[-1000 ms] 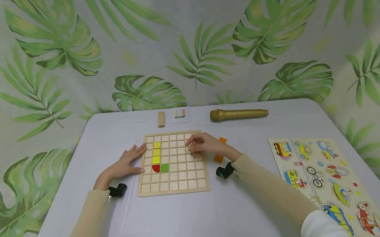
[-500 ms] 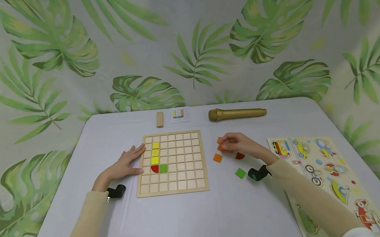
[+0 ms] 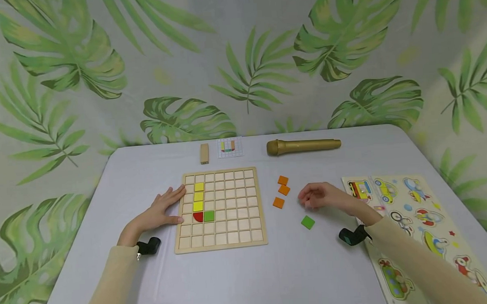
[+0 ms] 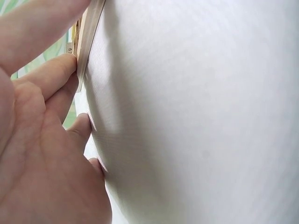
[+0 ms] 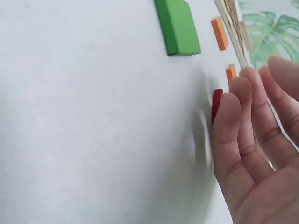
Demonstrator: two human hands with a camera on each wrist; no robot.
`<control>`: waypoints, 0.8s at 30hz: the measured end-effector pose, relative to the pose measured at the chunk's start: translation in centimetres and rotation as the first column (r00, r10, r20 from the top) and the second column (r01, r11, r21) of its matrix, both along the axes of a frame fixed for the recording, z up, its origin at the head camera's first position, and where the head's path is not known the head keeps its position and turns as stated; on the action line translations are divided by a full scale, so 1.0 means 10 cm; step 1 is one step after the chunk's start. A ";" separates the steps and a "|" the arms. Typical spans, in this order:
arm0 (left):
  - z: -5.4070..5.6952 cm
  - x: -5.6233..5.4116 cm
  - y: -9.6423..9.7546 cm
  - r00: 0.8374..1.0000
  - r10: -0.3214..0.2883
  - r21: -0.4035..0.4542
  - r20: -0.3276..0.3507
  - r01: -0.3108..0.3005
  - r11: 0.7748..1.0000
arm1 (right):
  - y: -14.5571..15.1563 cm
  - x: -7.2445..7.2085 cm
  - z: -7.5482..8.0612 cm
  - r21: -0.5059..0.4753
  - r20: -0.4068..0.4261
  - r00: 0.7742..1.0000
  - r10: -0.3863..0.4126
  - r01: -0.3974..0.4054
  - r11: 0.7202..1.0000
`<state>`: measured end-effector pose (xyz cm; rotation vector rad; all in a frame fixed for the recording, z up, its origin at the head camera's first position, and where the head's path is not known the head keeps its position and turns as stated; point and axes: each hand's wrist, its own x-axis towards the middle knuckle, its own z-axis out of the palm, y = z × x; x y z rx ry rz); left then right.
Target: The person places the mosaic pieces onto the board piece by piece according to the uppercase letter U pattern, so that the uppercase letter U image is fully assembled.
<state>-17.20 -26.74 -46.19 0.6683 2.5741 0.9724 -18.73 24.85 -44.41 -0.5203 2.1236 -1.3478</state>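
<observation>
The wooden grid board [image 3: 234, 225] lies on the table with a column of yellow square tiles [image 3: 198, 196], a red quarter-round tile [image 3: 198, 216] and a green square tile [image 3: 209, 215] in its cells. My left hand [image 3: 160, 212] touches the board's left edge with fingers spread. Right of the board, my right hand [image 3: 320, 197] hovers low over the table, fingers loosely bent. In the right wrist view a second red tile [image 5: 217, 103] shows partly behind the fingertips; the hand hides it in the head view. Near that hand lie a loose green square tile [image 3: 307, 221] and several orange square tiles [image 3: 279, 202].
At the back stand a small wooden block [image 3: 204, 153], a card with a coloured grid pattern [image 3: 229, 147] and a gold microphone [image 3: 304, 146]. A picture puzzle board [image 3: 413, 208] covers the right side, partly under the right forearm.
My right hand has moved from the board's right side over the orange tiles, then further right and nearer to the red tile. The orange tiles are uncovered now. The left hand stays put.
</observation>
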 end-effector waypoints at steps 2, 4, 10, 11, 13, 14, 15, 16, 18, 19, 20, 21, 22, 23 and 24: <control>-0.01 0.00 0.00 1.000 0.005 -0.005 0.005 -0.005 1.000 | 0.00 0.03 -0.02 0.004 -0.016 0.999 0.050 -0.050 0.999; -0.01 0.00 0.00 1.000 0.006 -0.004 0.007 -0.006 1.000 | -0.01 0.06 -0.04 0.016 -0.043 0.995 0.092 -0.091 0.996; 0.00 0.01 0.01 1.000 0.000 0.002 0.000 0.000 1.000 | -0.03 0.18 -0.04 0.091 -0.145 0.980 0.139 -0.127 0.988; 0.00 0.01 0.01 1.000 -0.003 0.004 -0.001 0.003 1.000 | -0.04 0.19 -0.05 0.103 -0.159 0.978 0.137 -0.122 0.987; 0.00 0.01 0.00 1.000 -0.007 0.007 -0.001 0.007 1.000 | -0.05 0.23 -0.05 0.125 -0.190 0.973 0.129 -0.106 0.986; 0.00 0.00 0.00 1.000 -0.008 0.006 -0.001 0.008 1.000 | -0.05 0.24 -0.05 0.130 -0.204 0.971 0.125 -0.099 0.986; 0.00 0.00 0.00 1.000 -0.009 0.007 -0.001 0.009 1.000 | -0.06 0.26 -0.05 0.133 -0.222 0.967 0.123 -0.095 0.987; 0.00 0.00 0.00 1.000 -0.009 0.007 0.000 0.009 1.000 | -0.06 0.26 -0.06 0.135 -0.239 0.963 0.124 -0.093 0.986; 0.01 0.00 0.00 1.000 -0.009 0.008 0.003 0.009 1.000 | -0.07 0.28 -0.06 0.137 -0.263 0.957 0.126 -0.092 0.986; 0.01 0.00 0.00 1.000 -0.008 0.006 0.005 0.008 1.000 | -0.07 0.28 -0.06 0.137 -0.267 0.955 0.127 -0.092 0.986; 0.01 0.00 0.00 1.000 -0.007 0.003 0.005 0.007 1.000 | -0.07 0.28 -0.06 0.133 -0.271 0.954 0.128 -0.095 0.987; 0.01 0.00 0.00 1.000 -0.008 0.004 0.005 0.008 1.000 | -0.07 0.28 -0.06 0.132 -0.272 0.954 0.130 -0.097 0.986; 0.00 0.00 0.00 1.000 -0.008 0.004 0.005 0.007 1.000 | -0.08 0.27 -0.06 0.134 -0.268 0.955 0.130 -0.097 0.986; 0.00 0.00 0.00 1.000 -0.007 0.004 0.005 0.007 1.000 | -0.08 0.26 -0.05 0.136 -0.261 0.956 0.130 -0.097 0.986; -0.01 0.00 0.00 1.000 -0.006 0.003 0.005 0.006 1.000 | -0.08 0.25 -0.06 0.137 -0.251 0.959 0.131 -0.099 0.986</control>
